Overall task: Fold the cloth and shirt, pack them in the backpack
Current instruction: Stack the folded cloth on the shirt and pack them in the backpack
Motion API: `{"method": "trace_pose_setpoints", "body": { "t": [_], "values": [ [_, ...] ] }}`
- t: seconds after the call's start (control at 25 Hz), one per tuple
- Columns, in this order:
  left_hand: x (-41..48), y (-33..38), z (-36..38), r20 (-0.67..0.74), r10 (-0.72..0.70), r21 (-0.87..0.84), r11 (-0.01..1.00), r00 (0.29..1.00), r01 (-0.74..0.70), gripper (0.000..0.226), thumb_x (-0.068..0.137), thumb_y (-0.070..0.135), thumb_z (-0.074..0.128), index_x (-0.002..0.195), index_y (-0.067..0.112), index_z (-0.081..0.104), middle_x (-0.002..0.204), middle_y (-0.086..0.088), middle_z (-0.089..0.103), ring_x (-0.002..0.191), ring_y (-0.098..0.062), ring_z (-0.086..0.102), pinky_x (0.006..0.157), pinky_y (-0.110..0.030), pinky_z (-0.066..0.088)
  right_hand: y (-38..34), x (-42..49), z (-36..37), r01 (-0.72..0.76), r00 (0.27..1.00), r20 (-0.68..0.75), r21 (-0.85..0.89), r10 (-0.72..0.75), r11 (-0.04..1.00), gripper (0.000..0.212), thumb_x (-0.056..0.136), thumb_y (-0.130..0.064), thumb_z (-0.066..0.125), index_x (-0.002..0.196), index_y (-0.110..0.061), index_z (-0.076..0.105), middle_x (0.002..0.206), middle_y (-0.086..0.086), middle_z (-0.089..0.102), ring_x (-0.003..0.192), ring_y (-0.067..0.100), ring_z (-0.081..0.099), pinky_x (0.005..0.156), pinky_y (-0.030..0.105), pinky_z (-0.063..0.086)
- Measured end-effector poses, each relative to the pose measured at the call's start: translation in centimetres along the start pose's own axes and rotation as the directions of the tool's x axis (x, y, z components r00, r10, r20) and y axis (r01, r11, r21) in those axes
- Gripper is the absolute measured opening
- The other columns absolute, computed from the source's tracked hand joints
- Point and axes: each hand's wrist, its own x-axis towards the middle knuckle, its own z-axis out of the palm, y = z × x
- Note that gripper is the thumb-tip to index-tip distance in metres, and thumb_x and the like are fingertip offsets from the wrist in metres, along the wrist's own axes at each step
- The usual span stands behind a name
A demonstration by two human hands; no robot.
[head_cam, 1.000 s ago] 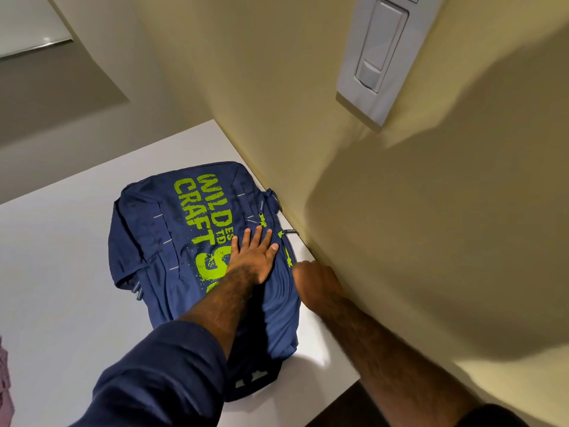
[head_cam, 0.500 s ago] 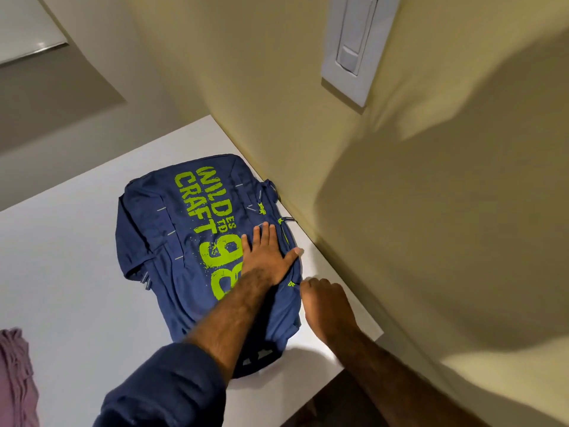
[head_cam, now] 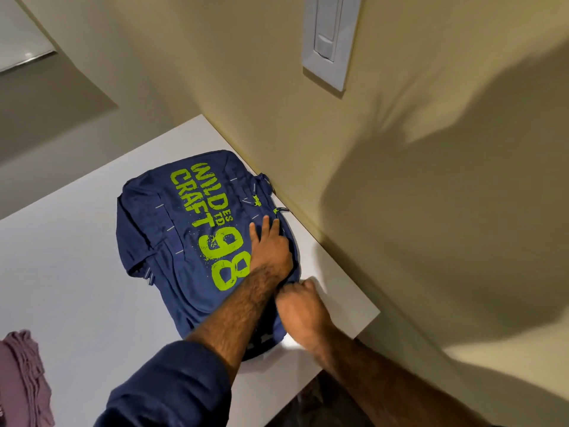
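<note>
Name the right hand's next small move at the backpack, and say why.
Probably pull along the backpack's side edge, as if opening a zip: the right hand curls at that edge, the left hand presses the backpack flat, and the purple cloth lies unpacked on the table.

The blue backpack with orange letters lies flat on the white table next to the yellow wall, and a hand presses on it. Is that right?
Not quite: the letters on the blue fabric backpack are lime green, not orange, as the head view shows. The rest holds: it lies flat on the white table next to the yellow wall, and the left hand presses on it.
</note>
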Motion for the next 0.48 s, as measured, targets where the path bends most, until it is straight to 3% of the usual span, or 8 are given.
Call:
{"method": "trace_pose_setpoints", "body": {
  "t": [0.12,0.16,0.24,0.32,0.4,0.44,0.48],
  "values": [
    [0.2,0.1,-0.3,-0.03,0.026,-0.058,0.998,0.999,-0.028,0.033,0.098,0.03,0.053,0.123,0.013,0.069,0.17,-0.008,0.014,0.158,-0.031,-0.002,0.123,-0.062,-0.006,-5.0,-2.4,1.0,0.06,0.996,0.063,0.05,-0.063,0.997,0.02,0.082,-0.02,0.057,0.097,-0.022,0.07,0.087,0.0,0.07,0.076,0.02,0.064,0.078,0.036,0.05],
    [0.3,0.0,-0.3,-0.035,0.04,-0.067,0.997,0.999,-0.043,0.034,0.099,0.031,0.053,0.124,0.013,0.068,0.17,-0.007,0.016,0.158,-0.031,0.0,0.124,-0.061,-0.005,-6.1,-2.8,1.1,0.038,0.999,-0.005,0.089,-0.037,0.995,0.025,0.085,-0.018,0.052,0.103,-0.019,0.071,0.093,0.002,0.071,0.082,0.022,0.066,0.081,0.034,0.05],
    [-0.1,-0.6,-0.2,-0.053,0.053,-0.133,0.989,0.997,-0.059,0.033,0.1,0.036,0.054,0.122,0.015,0.068,0.169,-0.006,0.022,0.158,-0.029,0.005,0.125,-0.057,-0.002,-7.5,-2.9,0.7,0.077,0.996,0.022,0.281,-0.087,0.957,0.028,0.095,-0.014,0.05,0.114,-0.005,0.069,0.11,0.015,0.07,0.101,0.033,0.066,0.087,0.034,0.047],
    [-1.7,-2.1,0.4,-0.095,0.003,-0.334,0.942,0.995,-0.034,0.024,0.098,0.037,0.059,0.111,0.019,0.07,0.166,-0.004,0.031,0.157,-0.026,0.015,0.127,-0.05,0.002,-7.9,-1.8,0.5,0.248,0.969,-0.047,0.218,-0.244,0.944,0.025,0.094,-0.014,0.051,0.103,-0.006,0.072,0.103,0.015,0.073,0.098,0.034,0.068,0.087,0.037,0.049],
    [-5.0,-4.4,1.7,-0.21,-0.09,-0.502,0.864,0.974,-0.028,0.018,0.098,0.034,0.062,0.109,0.02,0.067,0.16,-0.003,0.041,0.153,-0.025,0.027,0.125,-0.044,0.011,-6.6,-0.9,1.1,0.228,0.968,-0.131,0.119,-0.213,0.966,0.013,0.083,-0.028,0.064,0.086,-0.023,0.076,0.084,0.0,0.074,0.083,0.022,0.068,0.08,0.036,0.046],
    [-7.1,-5.6,2.5,-0.281,-0.157,-0.549,0.836,0.947,-0.025,0.018,0.099,0.031,0.061,0.113,0.021,0.066,0.158,-0.002,0.044,0.151,-0.024,0.032,0.124,-0.043,0.016,-5.5,-0.3,1.7,0.209,0.966,-0.167,0.048,-0.198,0.977,0.013,0.079,-0.033,0.07,0.089,-0.026,0.075,0.087,-0.003,0.073,0.088,0.02,0.066,0.084,0.035,0.044],
    [-9.1,-6.7,3.5,-0.33,-0.223,-0.575,0.818,0.917,-0.008,0.022,0.1,0.029,0.058,0.119,0.022,0.065,0.158,-0.001,0.043,0.15,-0.023,0.033,0.123,-0.043,0.019,-4.4,0.5,2.3,0.206,0.962,-0.18,-0.005,-0.203,0.979,0.025,0.08,-0.038,0.07,0.102,-0.027,0.074,0.104,-0.001,0.072,0.104,0.022,0.063,0.094,0.038,0.044]
  ]
}}
